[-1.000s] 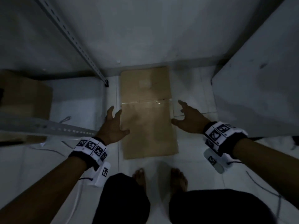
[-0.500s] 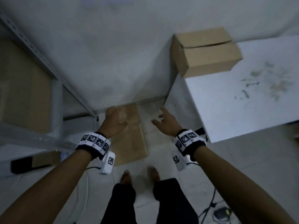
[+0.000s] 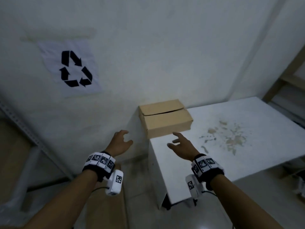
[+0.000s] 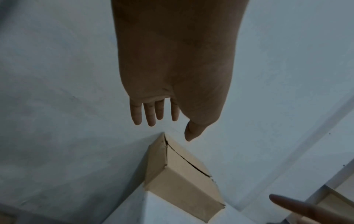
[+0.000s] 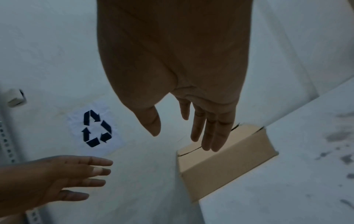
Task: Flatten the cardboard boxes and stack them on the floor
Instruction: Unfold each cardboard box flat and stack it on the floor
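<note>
A closed brown cardboard box [image 3: 165, 119] stands on the far left corner of a white table [image 3: 247, 146], against the wall. Both wrist views show the cardboard box [image 4: 182, 178] [image 5: 226, 160] ahead of the fingers. My left hand [image 3: 122, 142] hovers open to the left of the table, short of the box. My right hand [image 3: 179, 144] hovers open above the table, just in front of the box. Neither hand touches it. Flattened cardboard [image 3: 105, 210] lies on the floor below my left forearm, partly hidden by it.
A paper sheet with a black recycling sign [image 3: 75, 69] hangs on the wall. A metal shelf frame [image 3: 24, 131] stands at the left, a wooden frame [image 3: 287, 73] at the far right. The table top carries brown stains [image 3: 231, 138].
My view has risen from the flattened cardboard on the floor to the box on the table. Both hands have lifted off the floor cardboard and moved up toward the box.
</note>
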Available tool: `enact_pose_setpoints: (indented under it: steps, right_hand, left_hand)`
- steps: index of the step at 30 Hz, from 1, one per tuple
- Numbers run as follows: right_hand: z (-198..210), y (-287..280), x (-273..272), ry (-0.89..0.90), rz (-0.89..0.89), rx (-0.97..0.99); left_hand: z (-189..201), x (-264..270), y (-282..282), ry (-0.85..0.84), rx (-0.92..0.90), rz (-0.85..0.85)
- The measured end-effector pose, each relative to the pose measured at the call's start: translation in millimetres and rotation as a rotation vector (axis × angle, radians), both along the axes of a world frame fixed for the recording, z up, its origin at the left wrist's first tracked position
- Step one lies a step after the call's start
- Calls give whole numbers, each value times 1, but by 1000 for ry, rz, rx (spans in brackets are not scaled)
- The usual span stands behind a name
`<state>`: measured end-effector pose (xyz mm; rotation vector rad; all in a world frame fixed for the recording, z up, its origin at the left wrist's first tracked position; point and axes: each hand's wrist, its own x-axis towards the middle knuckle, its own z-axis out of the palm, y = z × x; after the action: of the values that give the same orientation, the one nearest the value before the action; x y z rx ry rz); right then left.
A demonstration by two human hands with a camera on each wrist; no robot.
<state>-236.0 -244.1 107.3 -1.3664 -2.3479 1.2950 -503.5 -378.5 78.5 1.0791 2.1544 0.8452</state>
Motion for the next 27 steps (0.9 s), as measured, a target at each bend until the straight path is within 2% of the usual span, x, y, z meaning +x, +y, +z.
enact_pose_setpoints:
  steps: [5, 9, 16, 24, 27]
  right_hand:
    - [9, 67, 63, -60, -21, 10]
    - [11, 115, 84, -106, 13, 12]
    - [-8, 202, 73, -199, 93, 9]
    - [-58, 301, 60, -358, 180, -67]
    - [-76, 329, 42, -346, 175, -62]
  left_hand:
    - [9, 49, 50, 18, 19, 54]
    - [6, 63, 77, 9, -30, 105]
    - [-17, 47, 147, -6, -91, 188]
    - [-79, 33, 228, -162, -88, 390]
    - [-94, 29, 244, -217, -125, 471]
